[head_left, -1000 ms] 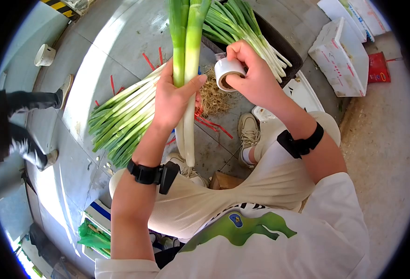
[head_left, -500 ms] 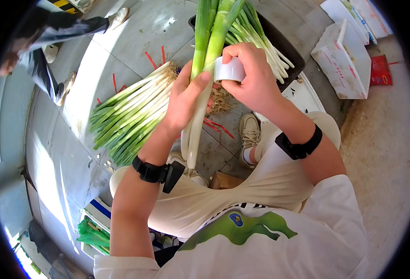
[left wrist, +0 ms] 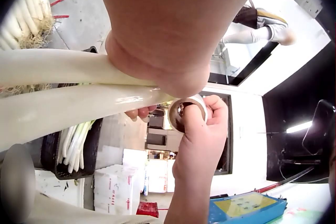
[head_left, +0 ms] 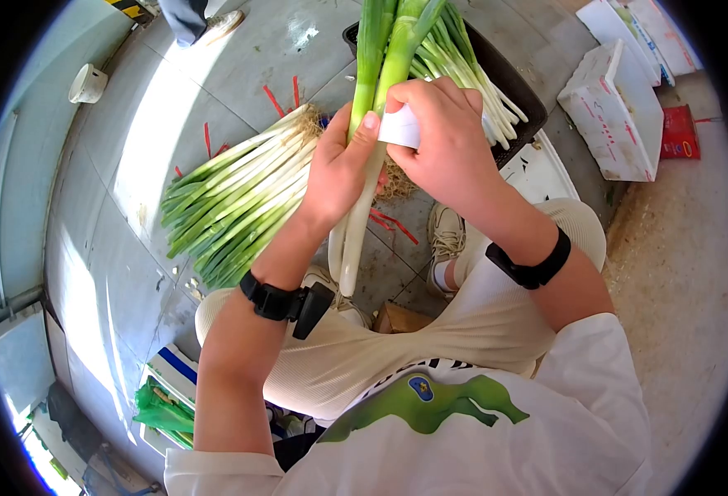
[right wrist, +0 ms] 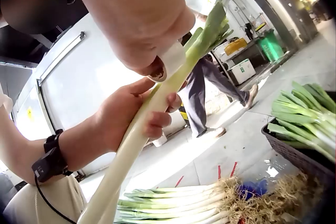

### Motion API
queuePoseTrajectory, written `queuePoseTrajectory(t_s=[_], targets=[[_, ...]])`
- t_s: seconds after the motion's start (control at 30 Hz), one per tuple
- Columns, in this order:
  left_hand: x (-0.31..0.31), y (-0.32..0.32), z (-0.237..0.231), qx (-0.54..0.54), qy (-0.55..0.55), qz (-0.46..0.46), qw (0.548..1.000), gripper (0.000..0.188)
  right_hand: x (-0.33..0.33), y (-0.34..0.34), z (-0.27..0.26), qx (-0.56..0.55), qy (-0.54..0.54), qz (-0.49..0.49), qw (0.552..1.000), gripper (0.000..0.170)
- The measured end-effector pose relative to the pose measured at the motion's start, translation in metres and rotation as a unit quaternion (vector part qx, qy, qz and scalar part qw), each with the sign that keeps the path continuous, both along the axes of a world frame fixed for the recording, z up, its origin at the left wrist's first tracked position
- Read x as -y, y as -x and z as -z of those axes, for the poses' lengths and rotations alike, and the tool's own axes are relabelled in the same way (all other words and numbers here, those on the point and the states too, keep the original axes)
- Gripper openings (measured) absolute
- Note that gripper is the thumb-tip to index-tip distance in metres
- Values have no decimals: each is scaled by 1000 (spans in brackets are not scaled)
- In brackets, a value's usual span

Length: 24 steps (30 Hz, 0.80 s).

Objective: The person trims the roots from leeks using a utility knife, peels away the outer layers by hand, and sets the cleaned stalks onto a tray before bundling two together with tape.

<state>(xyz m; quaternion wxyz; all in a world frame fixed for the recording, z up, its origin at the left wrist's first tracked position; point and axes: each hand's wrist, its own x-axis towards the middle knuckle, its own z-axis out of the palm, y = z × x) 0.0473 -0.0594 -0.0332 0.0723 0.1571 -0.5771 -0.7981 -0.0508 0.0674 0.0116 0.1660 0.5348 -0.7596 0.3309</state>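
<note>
Two thick leeks are gripped in the left hand, its thumb across the front of the stalks. The right hand pinches a roll of white tape against the right-hand stalk, just beside the left thumb. In the left wrist view the right thumb sits inside the core of the roll. From the right wrist view, the left fingers curl round the pale stalk, and the tape touches it above them.
A pile of thinner leeks lies on the floor at the left, near red strips. More stand in a dark crate. White foam boxes and a red packet are at the right. Someone walks nearby.
Both hands and the leeks have shifted right, and the leeks lean more. The tape roll has moved from beside the stalks to against them. The passer-by has moved up the head view.
</note>
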Motion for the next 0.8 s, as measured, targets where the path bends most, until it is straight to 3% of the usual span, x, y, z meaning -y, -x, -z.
queuePoseTrajectory(t_s=[0.27, 0.8], targets=[[-2, 0, -9, 3, 26, -33, 999, 36, -4, -4, -7, -23, -61, 24, 998, 45], [3, -2, -12, -2, -17, -42, 999, 43, -8, 5, -3, 45, -20, -4, 999, 49]])
